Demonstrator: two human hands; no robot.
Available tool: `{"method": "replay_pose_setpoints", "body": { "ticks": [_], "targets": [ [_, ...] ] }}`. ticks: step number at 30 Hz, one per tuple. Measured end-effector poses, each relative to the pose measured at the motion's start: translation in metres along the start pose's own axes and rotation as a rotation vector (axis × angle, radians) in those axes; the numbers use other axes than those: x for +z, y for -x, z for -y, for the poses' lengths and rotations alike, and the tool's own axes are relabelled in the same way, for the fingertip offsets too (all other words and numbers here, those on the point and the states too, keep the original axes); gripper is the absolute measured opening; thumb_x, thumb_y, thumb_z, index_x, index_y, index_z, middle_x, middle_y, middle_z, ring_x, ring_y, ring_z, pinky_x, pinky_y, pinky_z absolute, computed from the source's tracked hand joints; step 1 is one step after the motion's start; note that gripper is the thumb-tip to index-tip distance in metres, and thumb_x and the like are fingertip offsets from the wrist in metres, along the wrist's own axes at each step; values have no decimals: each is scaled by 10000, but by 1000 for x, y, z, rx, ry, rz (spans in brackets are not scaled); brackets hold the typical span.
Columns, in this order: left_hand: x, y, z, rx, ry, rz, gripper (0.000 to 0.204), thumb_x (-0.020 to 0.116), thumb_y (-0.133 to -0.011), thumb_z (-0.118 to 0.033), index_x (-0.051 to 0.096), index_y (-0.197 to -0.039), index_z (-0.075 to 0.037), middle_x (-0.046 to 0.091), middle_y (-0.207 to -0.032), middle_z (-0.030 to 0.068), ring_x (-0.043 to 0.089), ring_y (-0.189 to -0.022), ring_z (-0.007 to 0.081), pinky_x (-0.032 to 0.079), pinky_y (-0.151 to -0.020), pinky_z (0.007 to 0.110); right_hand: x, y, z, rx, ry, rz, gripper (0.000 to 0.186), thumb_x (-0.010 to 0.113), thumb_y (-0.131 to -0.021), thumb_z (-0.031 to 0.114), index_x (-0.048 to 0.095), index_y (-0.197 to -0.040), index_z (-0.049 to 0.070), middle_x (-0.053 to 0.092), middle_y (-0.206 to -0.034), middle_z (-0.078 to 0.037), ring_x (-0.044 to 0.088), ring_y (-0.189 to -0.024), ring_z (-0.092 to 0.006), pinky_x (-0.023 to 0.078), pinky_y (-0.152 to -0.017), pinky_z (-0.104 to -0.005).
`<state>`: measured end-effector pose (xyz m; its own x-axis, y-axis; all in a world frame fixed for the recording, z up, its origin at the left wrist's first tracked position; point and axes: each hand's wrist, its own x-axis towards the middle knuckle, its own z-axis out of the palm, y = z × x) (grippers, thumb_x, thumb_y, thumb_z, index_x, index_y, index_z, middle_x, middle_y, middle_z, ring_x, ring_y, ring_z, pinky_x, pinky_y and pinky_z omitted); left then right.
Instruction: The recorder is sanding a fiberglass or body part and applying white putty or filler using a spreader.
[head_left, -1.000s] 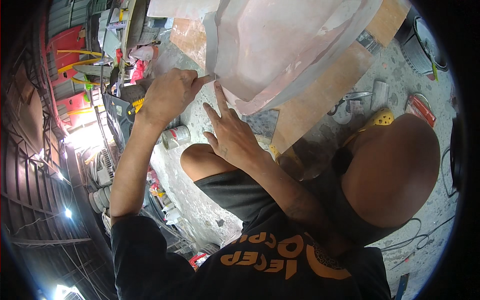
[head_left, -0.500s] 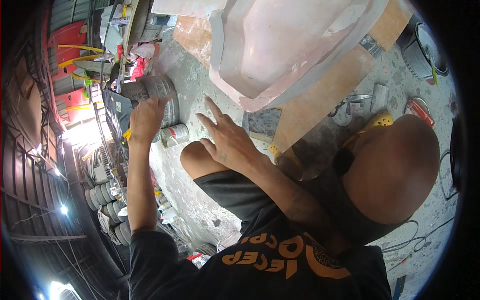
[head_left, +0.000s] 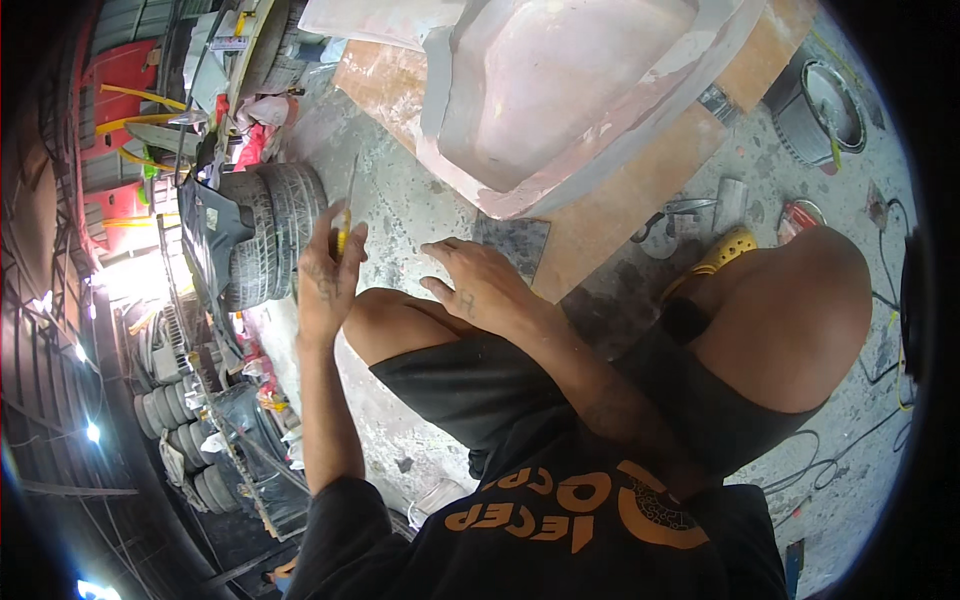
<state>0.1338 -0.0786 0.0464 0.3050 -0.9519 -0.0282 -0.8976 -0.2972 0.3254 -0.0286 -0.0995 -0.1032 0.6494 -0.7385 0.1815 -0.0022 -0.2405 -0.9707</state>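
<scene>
My left hand (head_left: 328, 285) is closed around a slim tool (head_left: 344, 236) with a yellow handle. Its thin, pale shaft or blade points away from me, and I cannot make out the exact kind. Just to the right, my right hand (head_left: 490, 283) hangs in the air above my bent knee, fingers stretched out with nothing in them. Beyond both hands lies a large pale pink and grey moulded shell (head_left: 570, 100) with a raised rim, resting on brown boards (head_left: 630, 205). A dark, flat square piece (head_left: 515, 243) sits by the shell's near corner.
Stacked tyres (head_left: 280, 225) stand left of my left hand. Scissors (head_left: 675, 212) lie on the floor near my yellow clog (head_left: 728, 248). A grey bucket (head_left: 815, 125) stands far right, and dark cables (head_left: 810, 475) run over the concrete on the right.
My left hand has turned and moved right and nearer, bringing the yellow-handled tool upright into clear view. My right hand has shifted slightly right. A can by the tyres no longer shows.
</scene>
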Motion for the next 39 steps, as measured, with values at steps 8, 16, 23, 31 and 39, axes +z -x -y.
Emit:
{"method": "replay_pose_setpoints", "body": {
  "ticks": [8, 16, 23, 31, 39],
  "targets": [
    [112, -12, 69, -347, 592, 16, 383, 628, -937, -255, 663, -1153, 59, 657, -863, 65, 570, -737, 131, 465, -685, 286, -30, 37, -20, 142, 144, 61, 409, 702, -919, 301, 662, -1208, 15, 703, -1078, -221, 687, -924, -367, 529, -852, -444],
    [173, -143, 83, -180, 646, -188, 391, 661, -895, -221, 627, -1105, 106, 688, -788, 162, 664, -719, 242, 521, -702, 381, -93, 95, -1, 201, 228, 54, 378, 706, -929, 245, 669, -1214, 1, 709, -1038, -204, 703, -851, -275, 538, -800, -355],
    [205, -164, 128, 109, 281, -573, 673, 679, -934, -352, 481, -1367, 124, 685, -1046, 279, 675, -940, 367, 534, -848, 421, -153, 110, 19, 292, 179, -181, 376, 699, -933, 169, 646, -1249, -28, 721, -1110, -141, 673, -888, -155, 534, -755, -311],
    [38, -97, -40, 530, 499, 45, 384, 482, -1038, -178, 533, -1377, -4, 696, -1148, 211, 638, -1158, 337, 472, -1000, 413, -174, 76, 19, 305, 15, -384, 344, 676, -943, 139, 654, -1249, -16, 730, -1067, -100, 656, -908, -139, 522, -754, -284],
    [52, -134, -56, 1120, -500, 510, 447, 502, -1026, -294, 526, -1412, -68, 589, -1395, 168, 396, -1435, 325, 309, -1174, 493, -142, 64, -3, 206, -59, -352, 325, 701, -926, 137, 648, -1229, 31, 692, -1112, -141, 660, -929, -212, 530, -806, -317]
  ]
}}
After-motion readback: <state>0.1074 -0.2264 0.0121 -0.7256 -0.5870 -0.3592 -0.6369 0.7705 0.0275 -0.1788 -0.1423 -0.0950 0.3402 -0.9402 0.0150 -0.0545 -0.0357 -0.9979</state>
